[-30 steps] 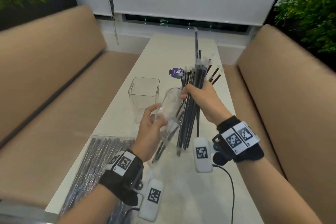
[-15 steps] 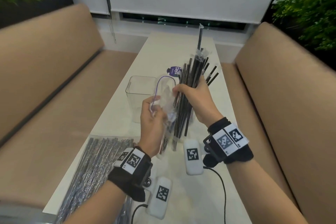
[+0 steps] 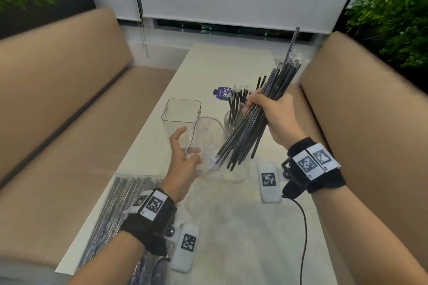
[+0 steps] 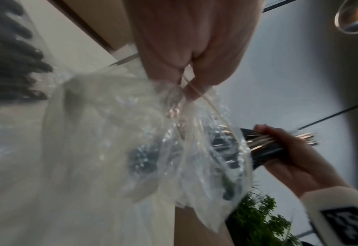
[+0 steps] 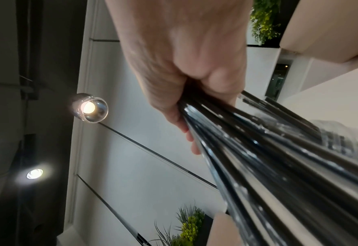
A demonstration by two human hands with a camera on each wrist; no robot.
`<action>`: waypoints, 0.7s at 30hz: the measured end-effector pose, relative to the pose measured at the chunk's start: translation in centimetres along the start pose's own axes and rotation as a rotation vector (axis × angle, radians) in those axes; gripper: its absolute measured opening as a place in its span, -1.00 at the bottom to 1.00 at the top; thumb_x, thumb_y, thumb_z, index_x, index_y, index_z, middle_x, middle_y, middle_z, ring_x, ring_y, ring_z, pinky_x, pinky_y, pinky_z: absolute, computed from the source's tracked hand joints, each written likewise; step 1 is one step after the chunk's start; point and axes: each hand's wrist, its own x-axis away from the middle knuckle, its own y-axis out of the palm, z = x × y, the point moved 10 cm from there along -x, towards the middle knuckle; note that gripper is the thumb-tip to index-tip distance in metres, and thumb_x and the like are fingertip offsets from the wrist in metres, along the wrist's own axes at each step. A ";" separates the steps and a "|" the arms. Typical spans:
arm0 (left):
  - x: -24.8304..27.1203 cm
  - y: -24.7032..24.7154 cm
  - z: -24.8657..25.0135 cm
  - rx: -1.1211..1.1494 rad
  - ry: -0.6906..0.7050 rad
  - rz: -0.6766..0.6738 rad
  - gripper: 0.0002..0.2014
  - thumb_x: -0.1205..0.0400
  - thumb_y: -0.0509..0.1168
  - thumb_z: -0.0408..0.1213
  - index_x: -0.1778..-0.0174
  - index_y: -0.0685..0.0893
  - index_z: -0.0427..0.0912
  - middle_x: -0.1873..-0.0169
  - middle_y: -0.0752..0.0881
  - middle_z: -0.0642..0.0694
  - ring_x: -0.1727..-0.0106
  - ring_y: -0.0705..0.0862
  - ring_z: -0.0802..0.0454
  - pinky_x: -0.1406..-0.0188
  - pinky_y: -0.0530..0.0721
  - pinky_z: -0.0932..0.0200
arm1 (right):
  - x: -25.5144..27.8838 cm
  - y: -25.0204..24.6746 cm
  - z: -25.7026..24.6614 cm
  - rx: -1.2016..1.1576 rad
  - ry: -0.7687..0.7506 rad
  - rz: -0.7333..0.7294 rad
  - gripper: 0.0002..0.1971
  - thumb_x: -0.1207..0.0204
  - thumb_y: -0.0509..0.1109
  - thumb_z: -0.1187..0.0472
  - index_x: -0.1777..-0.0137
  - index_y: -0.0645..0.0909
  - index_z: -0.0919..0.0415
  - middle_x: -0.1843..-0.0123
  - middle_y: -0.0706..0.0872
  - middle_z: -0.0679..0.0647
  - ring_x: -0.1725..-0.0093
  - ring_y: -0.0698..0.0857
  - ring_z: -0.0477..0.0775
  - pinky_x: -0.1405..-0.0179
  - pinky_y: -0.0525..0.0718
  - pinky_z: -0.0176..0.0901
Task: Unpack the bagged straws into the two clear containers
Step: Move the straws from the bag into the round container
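My right hand (image 3: 259,105) grips a thick bundle of black straws (image 3: 252,122), tilted with its top toward the upper right. The bundle's lower ends still sit in the mouth of a clear plastic bag (image 3: 208,143). My left hand (image 3: 188,149) pinches that bag's rim, and the pinching fingers (image 4: 173,73) on the crumpled bag (image 4: 121,141) show in the left wrist view. The right wrist view shows the straws (image 5: 268,158) running out of my fist. An empty square clear container (image 3: 181,114) stands behind the bag. A round clear container (image 3: 229,122) beside it holds several black straws.
A second, full bag of straws (image 3: 120,206) lies at the near left of the white table (image 3: 231,233). A purple label (image 3: 222,93) lies farther back. Tan benches (image 3: 58,122) flank the table, and a black cable (image 3: 303,227) trails from my right wrist.
My right hand has drawn the straw bundle up and to the right, tilting it, so most of it is out of the bag. My left hand has lowered with the bag, uncovering the round container.
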 end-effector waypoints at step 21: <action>4.5 2.7 -8.0 -0.234 -0.381 -0.226 -0.41 -0.54 0.19 0.39 -0.47 0.43 0.29 -0.27 0.64 0.00 -0.25 0.66 -0.07 -0.15 0.69 -0.18 | -5.4 1.7 -17.3 0.363 -0.677 -0.017 -0.77 -0.54 0.40 0.30 -0.11 0.49 0.38 0.08 0.68 0.31 0.30 0.76 -0.02 0.28 0.73 -0.33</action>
